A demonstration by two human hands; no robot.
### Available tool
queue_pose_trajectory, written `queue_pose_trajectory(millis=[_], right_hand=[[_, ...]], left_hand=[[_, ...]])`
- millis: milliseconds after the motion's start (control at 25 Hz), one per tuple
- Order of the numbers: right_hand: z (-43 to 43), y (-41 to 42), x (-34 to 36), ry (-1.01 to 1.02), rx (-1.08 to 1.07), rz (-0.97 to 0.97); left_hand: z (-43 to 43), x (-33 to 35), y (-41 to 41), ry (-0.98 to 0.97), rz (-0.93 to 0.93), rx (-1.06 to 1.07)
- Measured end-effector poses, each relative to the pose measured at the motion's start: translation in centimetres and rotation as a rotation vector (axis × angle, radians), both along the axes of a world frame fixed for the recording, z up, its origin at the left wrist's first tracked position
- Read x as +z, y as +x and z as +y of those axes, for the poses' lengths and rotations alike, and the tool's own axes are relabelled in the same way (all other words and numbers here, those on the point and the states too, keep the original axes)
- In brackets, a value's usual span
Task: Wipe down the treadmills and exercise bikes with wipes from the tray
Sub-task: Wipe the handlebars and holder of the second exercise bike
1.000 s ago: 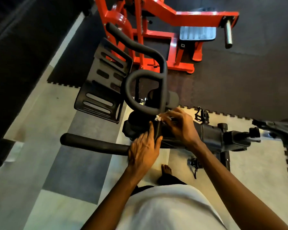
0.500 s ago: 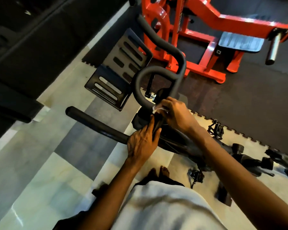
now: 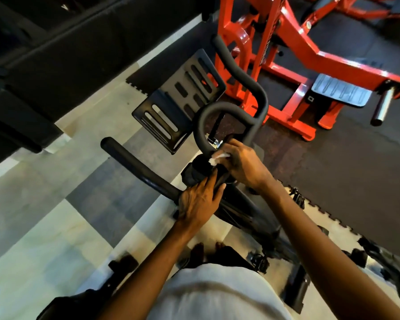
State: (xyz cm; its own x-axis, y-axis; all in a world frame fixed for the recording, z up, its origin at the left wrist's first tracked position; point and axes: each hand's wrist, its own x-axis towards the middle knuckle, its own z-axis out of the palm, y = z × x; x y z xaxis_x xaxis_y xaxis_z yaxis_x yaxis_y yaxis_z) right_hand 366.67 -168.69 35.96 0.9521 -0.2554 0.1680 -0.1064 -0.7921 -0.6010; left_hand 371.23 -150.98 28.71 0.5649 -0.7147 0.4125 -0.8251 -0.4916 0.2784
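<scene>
A black exercise bike stands below me, its looped handlebar (image 3: 231, 112) in the middle of the view and one straight grip (image 3: 134, 161) reaching left. My right hand (image 3: 243, 165) holds a small white wipe (image 3: 217, 157) against the handlebar stem, fingers curled over it. Just below, my left hand (image 3: 200, 199) grips the bar where the left grip meets the stem. A slotted black console tray (image 3: 178, 105) sits above the left grip. The wipe tray is out of view.
A red weight machine (image 3: 286, 58) with a grey footplate (image 3: 342, 90) stands close behind the bike on dark rubber mats. A black padded bench (image 3: 32, 72) fills the upper left. Pale tiles lie to the left; the bike's pedals (image 3: 259, 262) and my feet are below.
The view has swung, shifting the bike down and right. My right hand with the wipe has moved up the stem toward the handlebar loop. My left hand keeps its hold.
</scene>
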Motion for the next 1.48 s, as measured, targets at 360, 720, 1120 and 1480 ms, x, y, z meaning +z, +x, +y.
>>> queue_pose_trajectory(millis=[360, 720, 1120, 1480], right_hand=[[-0.7, 4.3, 0.6, 0.11, 0.04, -0.136], [-4.7, 3.8, -0.3, 0.146, 0.35, -0.069], [-5.5, 3.5, -0.8, 0.119, 0.446, -0.065], [-6.7, 2.7, -0.3, 0.089, 0.547, 0.034]], left_hand=[[-0.1, -0.6, -0.5, -0.005, 0.001, 0.089], [-3.1, -0.8, -5.9, -0.117, 0.102, 0.412], [-4.4, -1.0, -7.3, -0.17, 0.143, 0.543], [-4.8, -0.6, -7.1, -0.18, 0.251, 0.599]])
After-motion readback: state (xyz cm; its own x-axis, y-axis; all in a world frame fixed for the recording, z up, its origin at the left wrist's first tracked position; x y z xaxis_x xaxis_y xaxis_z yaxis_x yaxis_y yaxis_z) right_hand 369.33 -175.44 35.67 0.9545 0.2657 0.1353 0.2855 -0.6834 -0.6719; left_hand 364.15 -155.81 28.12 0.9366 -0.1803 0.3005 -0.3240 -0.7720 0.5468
